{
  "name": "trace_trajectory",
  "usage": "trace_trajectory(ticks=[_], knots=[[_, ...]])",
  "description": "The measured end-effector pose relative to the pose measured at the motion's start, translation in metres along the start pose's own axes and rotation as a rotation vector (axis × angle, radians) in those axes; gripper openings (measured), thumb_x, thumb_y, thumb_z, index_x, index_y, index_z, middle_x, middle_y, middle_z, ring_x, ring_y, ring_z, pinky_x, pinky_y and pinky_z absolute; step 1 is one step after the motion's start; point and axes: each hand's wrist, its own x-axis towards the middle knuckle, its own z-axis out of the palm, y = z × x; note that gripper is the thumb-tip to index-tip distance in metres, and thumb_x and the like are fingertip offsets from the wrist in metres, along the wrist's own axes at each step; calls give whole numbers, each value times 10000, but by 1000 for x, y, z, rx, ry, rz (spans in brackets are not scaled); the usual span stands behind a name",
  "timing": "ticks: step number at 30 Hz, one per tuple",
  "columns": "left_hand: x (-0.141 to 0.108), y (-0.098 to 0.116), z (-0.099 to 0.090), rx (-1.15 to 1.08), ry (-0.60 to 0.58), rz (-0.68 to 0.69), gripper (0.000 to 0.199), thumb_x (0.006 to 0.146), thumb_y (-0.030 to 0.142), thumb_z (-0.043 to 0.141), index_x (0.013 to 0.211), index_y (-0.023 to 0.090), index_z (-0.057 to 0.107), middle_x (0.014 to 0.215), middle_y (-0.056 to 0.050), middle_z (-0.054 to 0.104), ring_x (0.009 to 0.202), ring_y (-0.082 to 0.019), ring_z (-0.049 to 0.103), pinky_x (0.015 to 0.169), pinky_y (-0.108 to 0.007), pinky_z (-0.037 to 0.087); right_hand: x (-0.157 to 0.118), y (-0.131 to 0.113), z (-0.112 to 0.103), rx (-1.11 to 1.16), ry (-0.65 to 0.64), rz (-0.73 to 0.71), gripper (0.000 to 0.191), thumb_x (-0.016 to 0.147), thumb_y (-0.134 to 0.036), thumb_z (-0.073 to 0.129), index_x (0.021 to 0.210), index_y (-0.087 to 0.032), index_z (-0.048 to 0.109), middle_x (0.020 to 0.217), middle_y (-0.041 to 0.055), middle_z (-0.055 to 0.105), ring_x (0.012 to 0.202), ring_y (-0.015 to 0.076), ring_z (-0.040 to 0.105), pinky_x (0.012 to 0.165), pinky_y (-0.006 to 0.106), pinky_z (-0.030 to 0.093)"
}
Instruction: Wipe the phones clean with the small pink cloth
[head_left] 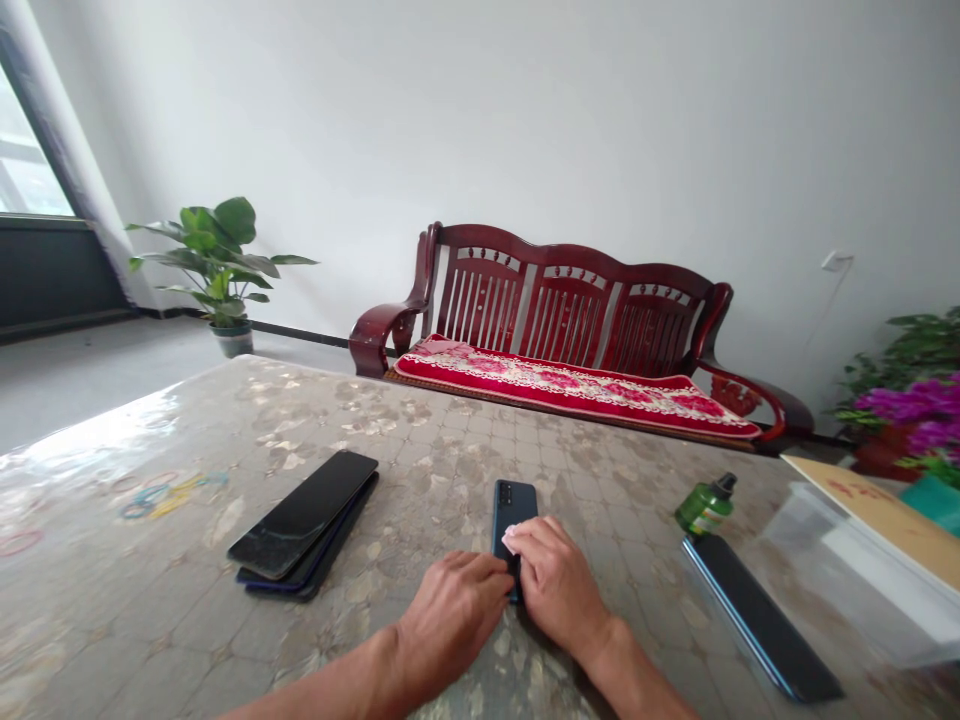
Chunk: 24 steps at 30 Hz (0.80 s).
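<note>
A dark blue phone lies back up on the patterned tabletop, its camera block at the far end. My right hand is closed on a small pale pink-white wad and presses it on the phone's back. Beside it my left hand rests at the phone's near left side, fingers bent together over the edge; whether they grip the phone is hidden. Both hands cover the phone's lower part.
Stacked phones lie at the left, near coloured rubber bands. On the right are a green bottle, more dark phones and a clear plastic box. A wooden bench stands beyond the table.
</note>
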Motion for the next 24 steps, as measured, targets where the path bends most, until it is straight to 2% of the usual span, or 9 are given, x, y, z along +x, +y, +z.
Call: trace_trajectory(ticks=[3,7,11,14,17,19,21,24], knots=[[3,-9,-4,-173,67,-119,246,924,138,521,1077,258,672,1030,-5,705,950,-187,662,849,-265,488,-8,-10,-5,53,-25,-48,412,816,24,457,1075,-207,679,1032,67,666,981,201,567,876,340,504],[10,-18,-8,-221,96,-236,298,923,144,482,1123,263,668,1068,-12,700,974,-178,660,873,-246,484,-10,-14,-18,101,-133,-55,358,813,-45,575,1129,-195,655,1098,67,648,1044,205,551,957,345,469],[16,-23,-16,-116,24,-281,358,881,92,479,1155,250,647,1138,-23,683,1053,-186,645,919,-263,480,-8,-13,-27,99,-256,-70,433,753,-154,716,1178,-193,643,1171,64,630,1099,212,538,994,329,449],[22,-26,-28,2,-69,-279,497,807,29,502,1246,245,592,1185,-39,658,1108,-204,630,944,-295,487,-7,-9,-30,83,-306,-105,468,771,-183,711,1231,-201,623,1220,63,620,1138,215,528,1014,324,439],[35,-31,-41,101,-177,-218,653,752,-10,533,1351,248,508,1340,-83,568,1192,-241,591,980,-353,483,-6,-2,-33,102,-328,-170,447,795,-136,662,1235,-209,625,1215,55,635,1139,211,535,1017,327,437],[50,-37,-46,167,-252,-132,809,696,-33,588,1435,248,418,1510,-137,393,1328,-305,469,1040,-419,440,-6,4,-35,122,-324,-208,440,793,-103,640,1219,-213,635,1204,51,648,1137,205,541,1020,332,435],[68,-44,-48,176,-359,-9,899,657,-33,655,1460,269,387,1565,-147,300,1378,-345,395,1059,-451,420,-5,11,-37,139,-304,-225,426,789,-85,630,1193,-218,653,1195,47,657,1130,198,550,1022,337,435],[97,-55,-47,196,-499,149,960,652,-7,708,1488,295,345,1606,-132,218,1453,-356,235,1125,-512,311,-5,22,-40,158,-262,-202,427,767,-60,631,1158,-224,678,1182,41,669,1109,194,566,1011,337,447]])
